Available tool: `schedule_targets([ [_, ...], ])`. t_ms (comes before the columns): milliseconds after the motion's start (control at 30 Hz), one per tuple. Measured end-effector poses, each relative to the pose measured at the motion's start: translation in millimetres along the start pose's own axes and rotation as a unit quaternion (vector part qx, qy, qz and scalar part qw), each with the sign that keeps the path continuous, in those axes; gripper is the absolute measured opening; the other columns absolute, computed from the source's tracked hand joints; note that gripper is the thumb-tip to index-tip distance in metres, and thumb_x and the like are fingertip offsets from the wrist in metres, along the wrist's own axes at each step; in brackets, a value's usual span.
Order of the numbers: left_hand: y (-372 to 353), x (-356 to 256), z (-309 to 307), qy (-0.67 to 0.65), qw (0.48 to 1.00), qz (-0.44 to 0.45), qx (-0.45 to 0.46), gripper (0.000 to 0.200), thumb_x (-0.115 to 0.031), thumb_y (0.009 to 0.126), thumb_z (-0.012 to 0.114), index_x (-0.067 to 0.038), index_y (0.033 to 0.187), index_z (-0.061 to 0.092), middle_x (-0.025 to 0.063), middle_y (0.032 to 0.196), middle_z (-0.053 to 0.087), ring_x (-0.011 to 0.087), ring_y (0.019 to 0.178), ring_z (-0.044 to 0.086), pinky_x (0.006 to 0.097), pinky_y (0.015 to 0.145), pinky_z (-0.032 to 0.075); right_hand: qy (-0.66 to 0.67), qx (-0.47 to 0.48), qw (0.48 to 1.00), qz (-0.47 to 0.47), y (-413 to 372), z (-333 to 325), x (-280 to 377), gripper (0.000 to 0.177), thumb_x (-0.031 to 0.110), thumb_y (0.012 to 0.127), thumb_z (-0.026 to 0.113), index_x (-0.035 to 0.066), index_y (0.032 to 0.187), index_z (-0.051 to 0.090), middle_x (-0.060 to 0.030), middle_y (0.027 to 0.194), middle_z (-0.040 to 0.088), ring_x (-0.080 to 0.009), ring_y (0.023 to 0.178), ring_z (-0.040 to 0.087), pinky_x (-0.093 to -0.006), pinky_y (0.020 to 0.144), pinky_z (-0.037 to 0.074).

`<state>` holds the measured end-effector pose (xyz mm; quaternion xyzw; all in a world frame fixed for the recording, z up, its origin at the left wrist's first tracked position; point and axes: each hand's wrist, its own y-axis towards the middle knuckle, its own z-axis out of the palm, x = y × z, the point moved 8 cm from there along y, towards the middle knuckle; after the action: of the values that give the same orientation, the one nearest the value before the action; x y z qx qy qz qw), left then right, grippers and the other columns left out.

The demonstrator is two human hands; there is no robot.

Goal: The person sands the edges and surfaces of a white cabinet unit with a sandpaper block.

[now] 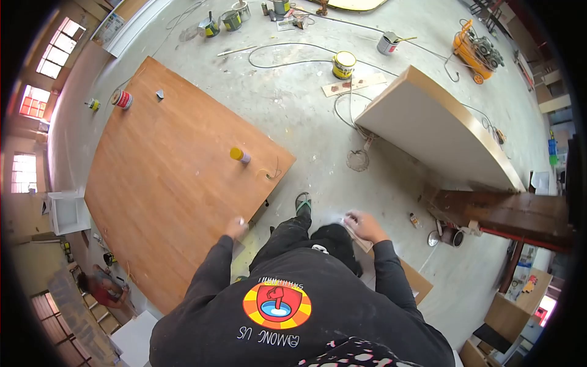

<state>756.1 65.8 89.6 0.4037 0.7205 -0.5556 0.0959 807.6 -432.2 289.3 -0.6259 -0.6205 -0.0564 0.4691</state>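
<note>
My left hand is closed beside the near right edge of a large brown wooden panel. A small whitish bit shows at its fingertips, too small to name. On the other side of my body, my right hand has its fingers curled around something pale and blurred that I cannot make out. A light wooden strip shows just below that hand. Standing on the panel are a yellow-capped can and a red-and-white tin. A small grey scraper-like piece lies near the tin.
A large pale curved panel stands to the right, by a brown beam. On the floor are a yellow tin, an open paint can, hoses and an orange compressor. Another person is at the lower left.
</note>
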Motion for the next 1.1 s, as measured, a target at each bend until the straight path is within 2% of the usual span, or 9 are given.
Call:
schedule_targets([
  [167,50,-214,-41,0.049,0.994,0.064,-0.077,0.017,-0.011,0.081,0.069,-0.005,0.078,0.053,0.0049,0.066,0.053,0.0161,0.062,0.05,0.0367,0.058,0.044,0.042,-0.033,0.996,0.066,77,-100,20,0.036,0.034,0.093,0.065,0.0,0.078,0.066,-0.0173,0.073,0.067,-0.0314,0.067,0.064,-0.0408,0.064,0.048],
  [267,93,-266,-44,0.046,0.991,0.089,-0.086,0.019,-0.011,0.08,0.07,-0.004,0.077,0.053,0.0064,0.067,0.051,0.0163,0.064,0.049,0.0356,0.061,0.044,0.042,-0.005,0.997,-0.059,145,-133,41,0.039,0.032,0.091,0.061,-0.001,0.07,0.061,-0.0179,0.066,0.062,-0.032,0.062,0.06,-0.0421,0.061,0.045],
  [467,123,-274,-35,0.173,0.978,0.023,-0.11,0.021,-0.021,0.08,0.072,-0.002,0.079,0.063,0.0195,0.078,0.066,0.0333,0.074,0.065,0.0424,0.069,0.049,0.015,0.129,0.98,-0.153,282,-172,113,0.033,0.029,0.087,0.058,-0.001,0.074,0.063,-0.0214,0.069,0.061,-0.0338,0.064,0.06,-0.0432,0.063,0.046],
  [767,165,-250,-33,-0.129,0.965,-0.181,-0.141,0.011,-0.004,0.08,0.065,-0.006,0.074,0.056,0.0053,0.06,0.053,0.0165,0.048,0.051,0.033,0.045,0.039,0.078,0.077,0.966,-0.235,490,-255,205,0.024,0.017,0.092,0.057,0.0,0.101,0.07,-0.012,0.079,0.069,-0.0197,0.069,0.064,-0.0342,0.067,0.051],
  [900,252,-198,-42,-0.145,0.948,-0.224,-0.175,0.013,-0.011,0.078,0.067,-0.001,0.074,0.061,0.0121,0.066,0.062,0.0213,0.06,0.061,0.0379,0.055,0.047,0.135,0.017,0.982,-0.128,609,-274,185,0.026,0.005,0.091,0.05,-0.001,0.107,0.07,-0.0085,0.078,0.071,-0.0132,0.06,0.062,-0.0295,0.058,0.05],
  [967,290,-264,-42,0.414,0.906,0.031,-0.08,0.009,-0.01,0.08,0.065,-0.002,0.083,0.063,0.0111,0.069,0.062,0.0202,0.059,0.06,0.0352,0.055,0.047,0.078,-0.015,0.995,-0.059,658,-283,143,0.028,0.004,0.086,0.052,0.001,0.104,0.072,-0.0133,0.08,0.071,-0.0168,0.063,0.063,-0.0316,0.064,0.052],
  [1000,309,-267,-61,-0.012,0.993,0.028,-0.112,0.01,-0.009,0.081,0.064,-0.002,0.087,0.064,0.0102,0.07,0.063,0.0198,0.059,0.06,0.0348,0.056,0.048,-0.039,-0.087,0.98,-0.172,678,-297,134,0.027,0.004,0.082,0.052,0.001,0.099,0.073,-0.0155,0.083,0.073,-0.0246,0.072,0.067,-0.0359,0.072,0.054],
  [1033,335,-268,-81,-0.432,0.892,0.027,-0.133,0.012,-0.009,0.082,0.063,-0.003,0.092,0.064,0.0094,0.072,0.063,0.0193,0.06,0.06,0.0344,0.056,0.048,-0.05,-0.087,0.987,-0.128,706,-312,109,0.026,0.004,0.081,0.053,0.001,0.097,0.074,-0.0161,0.084,0.073,-0.0279,0.076,0.068,-0.0375,0.075,0.053],
  [1100,351,-396,-161,-0.274,0.942,-0.144,-0.134,0.014,-0.007,0.084,0.061,-0.004,0.097,0.065,0.005,0.071,0.06,0.0168,0.059,0.058,0.0324,0.055,0.047,-0.048,-0.102,0.991,-0.076,727,-344,118,0.023,0.007,0.081,0.055,0.001,0.093,0.073,-0.0183,0.086,0.072,-0.0318,0.083,0.07,-0.0393,0.077,0.053],
])
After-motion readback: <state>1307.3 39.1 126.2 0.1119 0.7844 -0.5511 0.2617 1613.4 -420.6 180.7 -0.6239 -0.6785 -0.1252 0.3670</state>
